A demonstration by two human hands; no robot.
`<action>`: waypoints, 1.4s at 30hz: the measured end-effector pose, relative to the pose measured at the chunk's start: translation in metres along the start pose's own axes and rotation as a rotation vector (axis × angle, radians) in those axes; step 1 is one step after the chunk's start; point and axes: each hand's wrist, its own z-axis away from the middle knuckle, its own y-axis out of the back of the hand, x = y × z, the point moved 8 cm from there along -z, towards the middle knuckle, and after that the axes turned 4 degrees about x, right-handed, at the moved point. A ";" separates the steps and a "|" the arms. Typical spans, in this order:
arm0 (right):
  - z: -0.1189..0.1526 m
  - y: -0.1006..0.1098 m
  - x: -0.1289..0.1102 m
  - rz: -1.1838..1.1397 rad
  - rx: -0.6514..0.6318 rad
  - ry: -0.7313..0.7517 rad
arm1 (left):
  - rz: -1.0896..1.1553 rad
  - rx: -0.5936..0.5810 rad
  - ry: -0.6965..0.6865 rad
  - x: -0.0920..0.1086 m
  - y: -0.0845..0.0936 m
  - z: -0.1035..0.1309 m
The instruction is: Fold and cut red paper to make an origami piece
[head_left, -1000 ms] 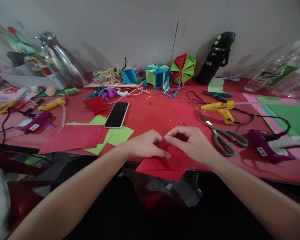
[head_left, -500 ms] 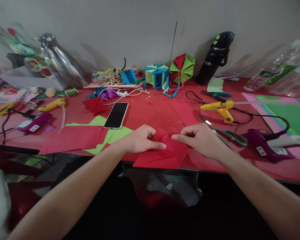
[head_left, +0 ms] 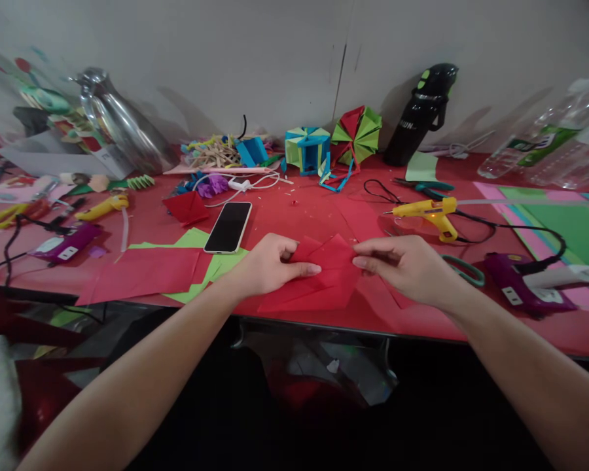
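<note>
A folded piece of red paper is held between my two hands near the table's front edge. My left hand grips its left side, thumb on top and fingers curled behind. At the right edge, my right hand pinches the paper between thumb and fingertips. Its creased flaps stand up a little at the top. Left of my left hand lie flat red sheets over light green paper. A phone rests on the green paper.
A yellow glue gun with its cord, scissors with green handles and a purple power strip lie at the right. A black bottle, paper models and a steel jug stand along the wall.
The red paper has been raised and tilted up slightly. My right hand has shifted a little to the right, to the paper's edge, now covering part of the scissors.
</note>
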 end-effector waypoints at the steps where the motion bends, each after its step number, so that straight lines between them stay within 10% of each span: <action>1: 0.000 0.002 0.002 0.013 0.019 0.000 | 0.014 0.008 -0.013 0.000 0.000 0.000; 9: -0.003 0.012 0.002 -0.020 0.098 0.077 | 0.129 0.057 0.024 -0.005 0.002 0.000; 16: 0.000 -0.018 -0.014 -0.116 -0.023 0.045 | 0.233 -0.132 0.048 0.002 -0.027 0.003; 26: -0.001 -0.023 -0.013 -0.242 0.019 0.019 | 0.224 0.007 0.008 0.002 -0.025 -0.001; 32: -0.005 -0.017 -0.002 -0.163 0.141 -0.023 | 0.321 -0.157 0.128 -0.005 -0.032 0.003; 38: 0.003 0.012 -0.019 -0.131 0.345 0.191 | 0.175 0.237 0.117 -0.017 0.003 -0.003; 42: 0.018 -0.001 -0.053 0.120 0.195 0.512 | 0.168 0.318 0.049 -0.014 0.008 -0.006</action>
